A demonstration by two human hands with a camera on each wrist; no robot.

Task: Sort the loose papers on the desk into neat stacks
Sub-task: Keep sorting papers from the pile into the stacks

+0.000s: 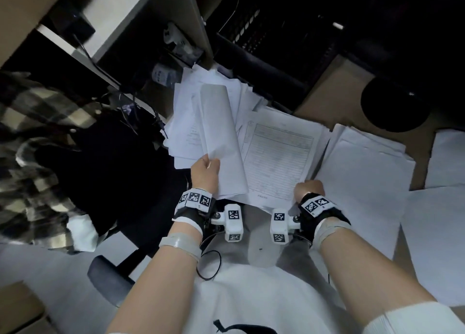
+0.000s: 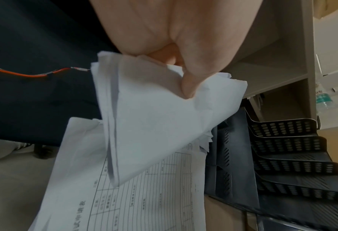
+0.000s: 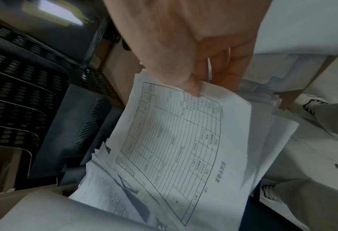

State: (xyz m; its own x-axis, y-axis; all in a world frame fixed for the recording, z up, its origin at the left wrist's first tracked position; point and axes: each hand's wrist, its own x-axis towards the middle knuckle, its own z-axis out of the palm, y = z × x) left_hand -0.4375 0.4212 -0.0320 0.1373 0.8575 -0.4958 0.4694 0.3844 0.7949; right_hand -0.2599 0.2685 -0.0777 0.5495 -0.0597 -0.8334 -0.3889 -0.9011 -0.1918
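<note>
where the left thumb [image 2: 188, 85] presses down, a folded bundle of blank sheets [image 1: 221, 142] is pinched against curled fingers that are mostly hidden beneath the paper. the left hand [image 1: 205, 174] is thus closed around the bundle's near corner, and the bundle is held raised above a ragged heap of loose papers [image 1: 187, 122] whose lower layers are covered. the right thumb [image 3: 191, 87] is pressed on the edge of a printed form [image 1: 278, 157], a ruled table whose small print is too blurred to be read; the fingers beneath are seen only in part from the right wrist view. the right hand [image 1: 309, 189] is therefore clenched on that form, which lies atop further sheets between the heap and a squarer stack of white sheets [image 1: 364, 162] to the right. more paper [image 1: 437, 233] is cut off by the right edge of the head view. a tiered black mesh tray [image 2: 290, 150] is seen beyond the papers, its upper part lost in shadow. a brown desk surface [image 1: 324, 94] is visible between tray and stacks. a plaid garment [image 1: 30, 142] is draped at the left, partly out of frame.
</note>
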